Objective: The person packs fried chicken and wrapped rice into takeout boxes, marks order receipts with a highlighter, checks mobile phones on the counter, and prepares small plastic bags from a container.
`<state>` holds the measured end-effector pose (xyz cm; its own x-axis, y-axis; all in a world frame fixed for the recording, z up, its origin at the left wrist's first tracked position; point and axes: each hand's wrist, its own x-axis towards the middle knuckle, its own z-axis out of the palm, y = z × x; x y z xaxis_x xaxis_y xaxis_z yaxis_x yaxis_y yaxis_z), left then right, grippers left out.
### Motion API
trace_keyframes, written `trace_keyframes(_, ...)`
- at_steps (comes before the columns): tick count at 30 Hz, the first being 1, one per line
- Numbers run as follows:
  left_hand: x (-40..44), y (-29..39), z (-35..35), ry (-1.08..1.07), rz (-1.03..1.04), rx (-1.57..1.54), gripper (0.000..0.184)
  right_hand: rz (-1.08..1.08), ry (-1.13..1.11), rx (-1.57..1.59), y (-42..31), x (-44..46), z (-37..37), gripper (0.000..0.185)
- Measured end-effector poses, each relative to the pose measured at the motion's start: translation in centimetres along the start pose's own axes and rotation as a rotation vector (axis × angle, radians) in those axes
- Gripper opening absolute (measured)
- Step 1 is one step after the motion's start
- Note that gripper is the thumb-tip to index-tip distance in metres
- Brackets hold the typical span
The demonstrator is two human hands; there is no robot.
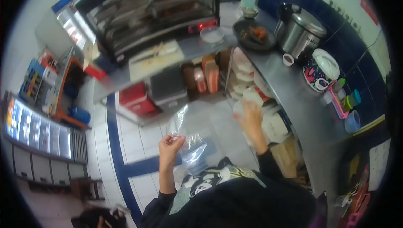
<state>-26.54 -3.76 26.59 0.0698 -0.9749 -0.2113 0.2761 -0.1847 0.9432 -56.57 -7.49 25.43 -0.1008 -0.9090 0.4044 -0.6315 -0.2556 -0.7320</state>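
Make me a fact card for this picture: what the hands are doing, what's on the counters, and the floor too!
Left hand: pinching a clear plastic bag
Right hand: fingers spread, blurry
Side counter: dark pan, orange food, shiny pot, flowery cooker
Front counter: pale cutting board
Under front counter: red box, dark grey box
Floor: white tiles, blue stripe

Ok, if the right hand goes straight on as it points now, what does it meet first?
The right hand would probably meet the white containers under the counter first, though blur and unclear depth make this uncertain.
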Motion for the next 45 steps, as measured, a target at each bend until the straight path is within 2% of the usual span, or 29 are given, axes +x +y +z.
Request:
trace_keyframes(2, 5.9, 2.1, 3.6, -0.029, 0.045, 0.008, 0.019, -0.058, 0.068, -0.069, -2.4, 2.8, 3.0, 0.036)
trace_keyframes(4, 10.9, 2.8, 6.8, -0.106, 0.408, 0.732, 0.024, 0.327, -0.214, 0.497, -6.7, 5.2, 4.7, 0.033)
trace_keyframes(5, 12.9, 2.5, 9.0, -0.149, 0.397, 0.743, 0.024, 0.358, -0.181, 0.496, -5.5, 6.3, 5.8, 0.033)
trace_keyframes(7, 15.7, 1.4, 12.3, -0.432, 0.131, 0.384, 0.027, 0.463, -0.201, 0.735, -2.3, 7.5, 8.3, 0.025)
trace_keyframes(8, 17.5, 1.5, 12.9, -0.465, 0.117, 0.397, 0.027, 0.483, -0.168, 0.738, -0.9, 8.4, 8.2, 0.025)
trace_keyframes(10, 21.9, 2.2, 14.0, -0.633, 0.430, 0.810, 0.026, 0.772, 0.156, 1.651, 3.2, 10.1, 5.7, 0.020)
trace_keyframes(11, 24.8, 2.3, 13.4, -0.531, 0.459, 0.728, 0.022, 0.634, 0.050, 1.925, 5.3, 10.7, 3.9, 0.018)
trace_keyframes(12, 27.4, 4.4, 13.8, -0.333, 0.612, 0.807, 0.021, 0.478, -0.068, 2.187, 7.0, 11.4, 2.8, 0.016)
trace_keyframes(13, 31.4, 5.7, 12.9, -0.215, 0.765, 0.829, 0.023, 0.483, -0.049, 2.186, 5.7, 12.9, 1.0, 0.016)
trace_keyframes(14, 35.3, 6.6, 11.3, 0.050, 0.538, 0.769, 0.028, 0.791, 0.027, 1.876, 2.0, 14.6, -2.0, 0.014)
trace_keyframes(15, 38.5, 8.6, 10.6, 0.023, 0.726, 0.642, 0.033, 1.058, 0.087, 1.538, 0.2, 16.4, -4.0, 0.012)
trace_keyframes(16, 40.4, 9.6, 10.8, 0.000, 0.768, 0.721, 0.036, 1.058, 0.088, 1.546, 0.8, 18.2, -4.6, 0.012)
trace_keyframes(18, 41.8, 12.2, 14.1, 0.049, 0.670, 0.851, 0.032, 0.840, -0.020, 1.377, 3.5, 22.3, -5.4, 0.008)
trace_keyframes(20, 43.6, 12.4, 18.6, -0.227, 0.846, 0.513, 0.024, 0.834, -0.115, 1.447, 8.5, 27.3, -7.0, 0.008)
trace_keyframes(21, 44.8, 12.0, 19.7, -0.382, 0.852, 0.494, 0.010, 0.746, -0.072, 1.295, 11.0, 30.2, -7.4, 0.009)
trace_keyframes(22, 46.5, 12.2, 21.2, -0.381, 0.853, 0.496, 0.010, 0.653, -0.028, 1.147, 13.4, 33.3, -7.6, 0.009)
trace_keyframes(23, 48.1, 12.5, 22.8, -0.654, 0.850, 0.526, 0.017, 0.590, -0.032, 1.068, 15.7, 36.6, -8.0, 0.009)
trace_keyframes(26, 52.2, 12.6, 29.0, -0.892, 0.799, 0.808, 0.049, 0.334, 0.041, 0.734, 24.7, 46.3, -8.9, 0.009)
trace_keyframes(28, 54.6, 11.6, 33.5, -0.525, 0.669, 1.180, 0.056, 0.261, 0.125, 0.189, 31.5, 52.2, -8.9, 0.033)
trace_keyframes(29, 56.8, 10.5, 34.5, -0.516, 0.660, 1.210, 0.055, 0.268, 0.116, 0.194, 33.9, 54.1, -8.3, 0.033)
trace_keyframes(31, 58.8, 10.3, 38.3, -0.476, 0.578, 1.128, 0.055, 0.563, 0.036, -0.680, 38.3, 57.5, -6.5, 0.065)
trace_keyframes(32, 59.6, 10.2, 40.2, -0.433, 0.505, 1.039, 0.056, 0.652, -0.069, -0.503, 41.4, 58.7, -5.7, 0.084)
trace_keyframes(33, 60.5, 10.3, 41.6, -0.434, 0.665, 1.147, 0.069, 0.689, -0.047, -0.491, 41.8, 59.6, -5.2, 0.083)
trace_keyframes(34, 61.8, 10.2, 42.9, -0.428, 0.660, 1.149, 0.069, 0.721, -0.025, -0.481, 41.7, 60.4, -4.5, 0.082)
trace_keyframes(37, 65.7, 10.0, 45.9, -0.587, 0.595, 0.985, 0.095, 0.773, -0.064, -0.488, 41.7, 62.0, -3.9, 0.083)
trace_keyframes(39, 67.0, 10.9, 48.6, -0.665, 0.567, 0.889, 0.097, 0.803, -0.087, -0.482, 40.6, 63.0, -4.3, 0.084)
trace_keyframes(42, 68.5, 12.7, 52.3, -0.811, 0.494, 0.727, 0.102, 0.827, -0.229, -0.572, 40.3, 64.0, -4.6, 0.076)
trace_keyframes(44, 69.5, 13.6, 54.3, -0.939, 0.551, 0.441, 0.105, 0.717, -0.310, -0.675, 42.6, 63.3, -4.2, 0.075)
trace_keyframes(45, 70.6, 13.5, 55.0, -0.940, 0.551, 0.441, 0.105, 0.677, -0.297, -0.631, 42.4, 63.3, -4.7, 0.063)
